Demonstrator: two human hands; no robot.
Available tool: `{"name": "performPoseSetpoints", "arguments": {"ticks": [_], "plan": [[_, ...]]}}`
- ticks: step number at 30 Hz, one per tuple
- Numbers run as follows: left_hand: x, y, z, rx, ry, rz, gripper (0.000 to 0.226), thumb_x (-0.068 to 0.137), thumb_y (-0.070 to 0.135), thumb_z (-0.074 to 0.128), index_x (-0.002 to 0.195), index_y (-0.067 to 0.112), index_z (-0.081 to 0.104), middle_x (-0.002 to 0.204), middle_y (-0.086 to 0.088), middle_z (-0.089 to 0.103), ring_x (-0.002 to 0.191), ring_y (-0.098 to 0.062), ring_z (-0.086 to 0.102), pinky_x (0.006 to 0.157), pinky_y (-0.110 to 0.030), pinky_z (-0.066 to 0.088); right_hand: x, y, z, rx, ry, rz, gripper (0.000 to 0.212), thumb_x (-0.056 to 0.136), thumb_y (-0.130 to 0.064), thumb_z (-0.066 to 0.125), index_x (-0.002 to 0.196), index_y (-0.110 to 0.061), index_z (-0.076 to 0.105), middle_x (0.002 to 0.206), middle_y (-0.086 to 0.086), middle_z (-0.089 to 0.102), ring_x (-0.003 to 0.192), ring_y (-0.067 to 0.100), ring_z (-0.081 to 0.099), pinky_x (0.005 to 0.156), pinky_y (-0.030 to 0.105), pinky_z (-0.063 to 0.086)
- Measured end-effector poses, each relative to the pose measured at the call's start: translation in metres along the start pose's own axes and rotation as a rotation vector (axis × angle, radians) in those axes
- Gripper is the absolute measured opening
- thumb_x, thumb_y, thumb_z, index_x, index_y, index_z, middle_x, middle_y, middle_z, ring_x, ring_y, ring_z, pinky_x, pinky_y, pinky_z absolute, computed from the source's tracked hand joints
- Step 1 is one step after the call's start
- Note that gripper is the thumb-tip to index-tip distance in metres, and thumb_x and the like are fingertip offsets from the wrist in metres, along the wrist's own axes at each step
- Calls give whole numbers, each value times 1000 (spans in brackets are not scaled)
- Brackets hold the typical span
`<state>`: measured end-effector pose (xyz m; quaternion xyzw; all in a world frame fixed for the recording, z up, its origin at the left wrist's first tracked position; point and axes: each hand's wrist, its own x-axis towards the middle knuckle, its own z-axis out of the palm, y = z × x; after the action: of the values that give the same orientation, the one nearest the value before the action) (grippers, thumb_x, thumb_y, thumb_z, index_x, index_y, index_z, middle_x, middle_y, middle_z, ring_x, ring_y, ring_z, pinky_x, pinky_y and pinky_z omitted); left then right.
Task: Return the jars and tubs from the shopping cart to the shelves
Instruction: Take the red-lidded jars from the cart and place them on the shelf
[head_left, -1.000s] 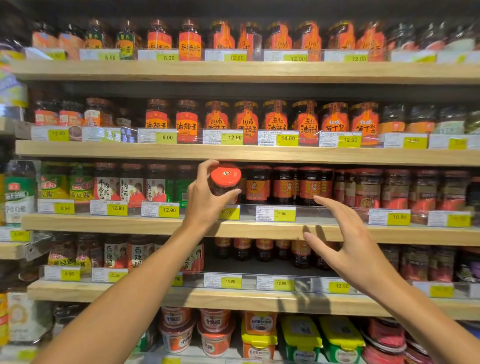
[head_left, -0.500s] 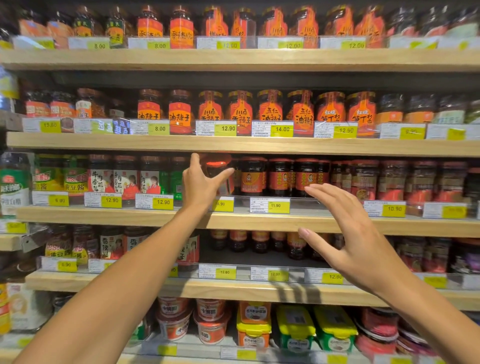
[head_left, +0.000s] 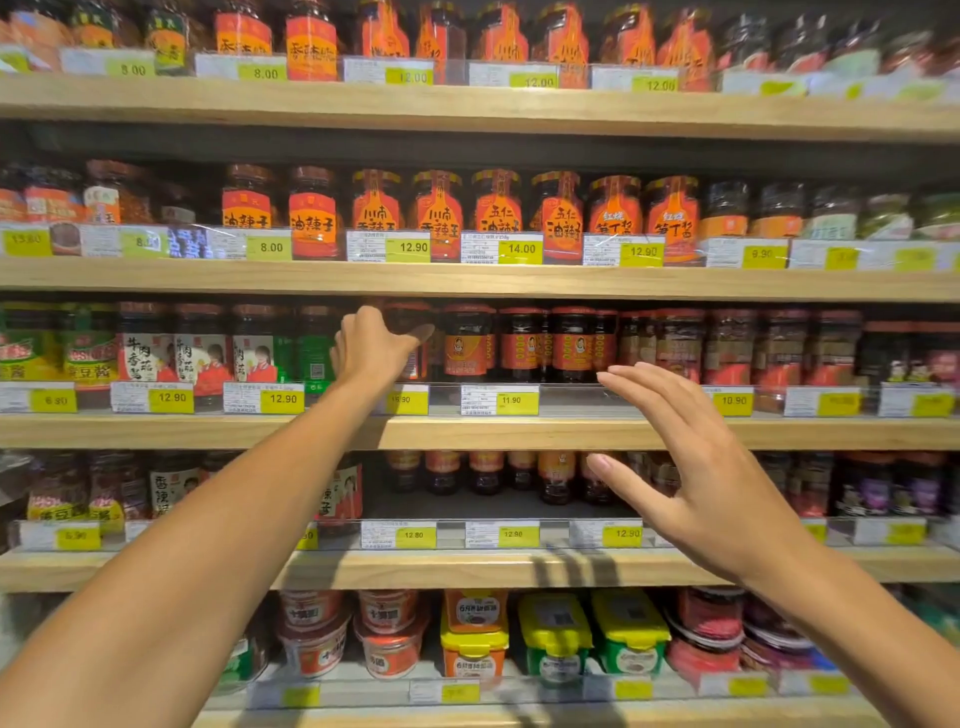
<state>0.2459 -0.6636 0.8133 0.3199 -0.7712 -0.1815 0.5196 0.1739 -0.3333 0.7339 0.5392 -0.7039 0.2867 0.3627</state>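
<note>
So, left hand (head_left: 370, 349): fingers wrapped round a dark jar (head_left: 413, 338) on the middle shelf (head_left: 519, 431)
right hand (head_left: 696, 467): fingers spread, holding nothing

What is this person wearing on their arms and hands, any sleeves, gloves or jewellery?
Nothing shows on either. The left hand and right hand are bare, with no gloves, rings, watch or bracelets in view. Both forearms are uncovered as far as the picture's lower edge, so no sleeve is visible. The fingernails look short and unpainted.
</note>
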Motion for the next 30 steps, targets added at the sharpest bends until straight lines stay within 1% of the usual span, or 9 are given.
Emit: {"name": "performPoseSetpoints", "arguments": {"ticks": [3,5,7,9,13,16,20,25,30], "plan": [[-8,-7,-3,72,-98,37,51,79,51,77,89,6,54,92,-10,57,89,-34,61,67,-41,49,-5,1,-1,3,2,3,66,93,-56,56,151,-32,38,154,-19,36,149,6,23,119,18,16],[-20,-12,-9,55,-156,74,55,83,47,74,108,6,47,110,-12,50,104,-36,56,81,-45,50,-7,0,-1,7,2,9,66,93,-56,56,151,-32,37,154,-19,36,149,5,23,118,13,14],[-34,-21,-18,37,-153,166,69,87,44,71,135,7,38,133,-14,43,120,-35,50,92,-45,46,-8,0,-2,6,-3,11,66,93,-57,55,152,-33,37,154,-20,36,149,5,23,116,16,17],[-51,-33,-30,29,-165,275,72,90,44,67,148,17,35,150,-6,34,135,-27,42,103,-43,41,-9,0,-2,-5,-14,11,66,93,-58,54,151,-34,37,154,-21,35,149,3,23,114,18,19],[-80,-55,-54,88,-282,476,69,90,58,58,149,29,38,154,9,37,143,-14,32,115,-38,30,-11,1,-4,-37,-78,17,66,93,-62,50,151,-34,37,153,-19,36,146,2,27,112,6,10],[-94,-62,-68,187,-373,605,76,85,75,42,150,35,35,155,13,34,144,-11,28,118,-41,29,-13,3,-4,-69,-129,24,67,94,-64,48,152,-33,36,153,-17,38,145,4,29,111,3,7],[-107,-66,-76,265,-473,684,80,83,82,31,151,39,32,159,12,27,147,-14,24,120,-46,25,-21,5,-8,-88,-206,46,69,93,-70,40,154,-38,31,155,-19,33,147,2,23,116,19,18],[-121,-63,-74,295,-618,756,78,85,84,22,152,44,24,162,12,22,149,-14,20,121,-47,21,-34,4,-16,-73,-313,83,66,96,-70,41,154,-41,29,159,-19,27,149,1,16,119,27,18],[-138,-50,-53,239,-691,813,79,84,86,22,152,45,25,162,15,22,148,-13,22,121,-44,22,-51,7,-23,-100,-404,129,74,91,-76,39,155,-41,26,161,-19,24,150,3,13,120,26,15]]}}
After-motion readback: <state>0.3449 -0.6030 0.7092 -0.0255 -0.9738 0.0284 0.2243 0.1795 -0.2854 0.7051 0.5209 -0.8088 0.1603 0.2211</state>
